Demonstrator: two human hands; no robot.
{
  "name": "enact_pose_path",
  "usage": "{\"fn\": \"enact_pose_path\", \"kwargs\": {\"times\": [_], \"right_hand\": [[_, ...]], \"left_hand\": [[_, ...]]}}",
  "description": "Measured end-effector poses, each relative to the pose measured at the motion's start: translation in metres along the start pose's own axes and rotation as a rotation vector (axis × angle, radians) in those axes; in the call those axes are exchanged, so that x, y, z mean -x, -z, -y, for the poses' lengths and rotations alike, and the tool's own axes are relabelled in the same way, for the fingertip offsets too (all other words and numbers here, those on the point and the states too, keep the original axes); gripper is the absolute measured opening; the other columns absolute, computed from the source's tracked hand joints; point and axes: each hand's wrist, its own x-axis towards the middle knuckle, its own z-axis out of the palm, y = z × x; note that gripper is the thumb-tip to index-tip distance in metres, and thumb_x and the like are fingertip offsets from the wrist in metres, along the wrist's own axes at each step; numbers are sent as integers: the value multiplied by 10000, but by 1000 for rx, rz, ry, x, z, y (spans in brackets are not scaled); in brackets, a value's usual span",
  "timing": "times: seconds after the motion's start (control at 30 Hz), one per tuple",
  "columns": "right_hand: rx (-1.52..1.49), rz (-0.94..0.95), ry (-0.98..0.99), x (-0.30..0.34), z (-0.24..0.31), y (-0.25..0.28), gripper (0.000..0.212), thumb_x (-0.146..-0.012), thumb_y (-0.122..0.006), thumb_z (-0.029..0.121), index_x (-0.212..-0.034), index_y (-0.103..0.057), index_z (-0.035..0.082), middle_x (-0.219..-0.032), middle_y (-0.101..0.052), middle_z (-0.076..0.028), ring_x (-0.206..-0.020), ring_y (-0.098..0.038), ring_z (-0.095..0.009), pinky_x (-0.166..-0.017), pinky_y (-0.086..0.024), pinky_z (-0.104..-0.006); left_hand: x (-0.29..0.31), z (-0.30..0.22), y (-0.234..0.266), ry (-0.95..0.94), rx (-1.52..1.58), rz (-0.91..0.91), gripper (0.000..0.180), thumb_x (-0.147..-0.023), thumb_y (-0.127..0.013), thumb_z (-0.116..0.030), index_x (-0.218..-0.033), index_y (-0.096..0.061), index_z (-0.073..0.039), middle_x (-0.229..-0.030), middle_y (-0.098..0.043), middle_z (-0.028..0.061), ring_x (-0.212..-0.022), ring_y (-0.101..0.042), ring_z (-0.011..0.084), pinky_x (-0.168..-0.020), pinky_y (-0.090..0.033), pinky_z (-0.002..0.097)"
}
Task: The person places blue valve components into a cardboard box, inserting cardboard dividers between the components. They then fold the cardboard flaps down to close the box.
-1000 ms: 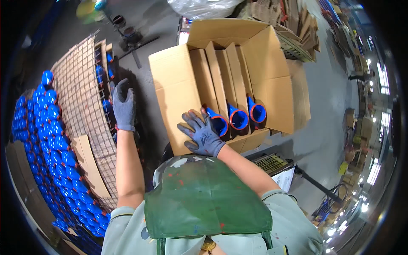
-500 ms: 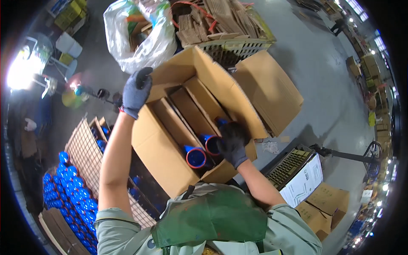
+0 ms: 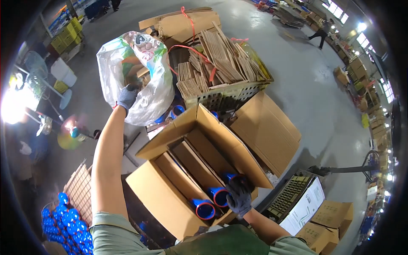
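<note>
An open cardboard box (image 3: pixel 163 199) stands in front of me, with cardboard dividers (image 3: pixel 193 159) forming long slots. Two blue tubes with red rims, one (image 3: pixel 205 211) nearer and one (image 3: pixel 220 197) beside it, lie at the slots' near ends. My right hand (image 3: pixel 239 196), in a dark glove, is closed over a third blue tube (image 3: pixel 230 176), which it partly covers. My left hand (image 3: pixel 127 97), in a grey-blue glove, reaches out to the mouth of a clear plastic bag (image 3: pixel 151 102). Its fingers are foreshortened, so their grip is unclear.
Behind the box, a crate (image 3: pixel 229 97) holds stacked cardboard strips. More blue tubes (image 3: pixel 177 111) lie between bag and box. Many blue pieces (image 3: pixel 68 225) are heaped at lower left. A cardboard flap (image 3: pixel 270 131) juts right. A person (image 3: pixel 321 35) is far off.
My left hand has left the box's far left edge and moved out to the bag. My right hand stays at the third tube. The view has tilted up, showing more beyond the box.
</note>
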Motion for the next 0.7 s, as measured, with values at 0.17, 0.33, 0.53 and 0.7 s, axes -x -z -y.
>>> {"fn": "enact_pose_path", "kwargs": {"times": [0.17,0.33,0.53,0.7], "right_hand": [[75,64,50,-15,0,-1,410,-811,-635,232,-1205,-631,119,-1254,-592,-136,-1100,-561,-363,-973,-421,-524],[34,157,-159,10,1,-6,453,-786,-653,208,-1231,-628,125,-1246,-587,-152,-1125,-541,-381,-978,-408,-543],[98,155,23,-24,-6,-10,484,-809,-640,217,-1285,-606,139,-1291,-554,-150,-1183,-501,-383,-983,-400,-550],[155,227,-176,11,13,1,512,-796,-662,230,-1298,-602,143,-1298,-559,-130,-1189,-504,-373,-986,-398,-550]], "left_hand": [[-88,117,-47,104,-184,68,421,-960,-452,-431,-1179,-656,-134,-1132,-664,190,-1051,-625,359,-911,-476,418],[-154,56,-132,91,960,37,522,-920,-617,-344,-1314,-512,-19,-1232,-606,122,-1125,-559,209,-960,-447,323],[-213,183,-68,0,1163,122,545,-912,-585,-319,-1374,-484,-47,-1314,-584,161,-1207,-538,311,-1028,-415,372],[-146,39,-164,146,25,49,628,-722,-679,-394,-1262,-573,-91,-1261,-594,236,-1179,-556,395,-979,-452,430]]}}
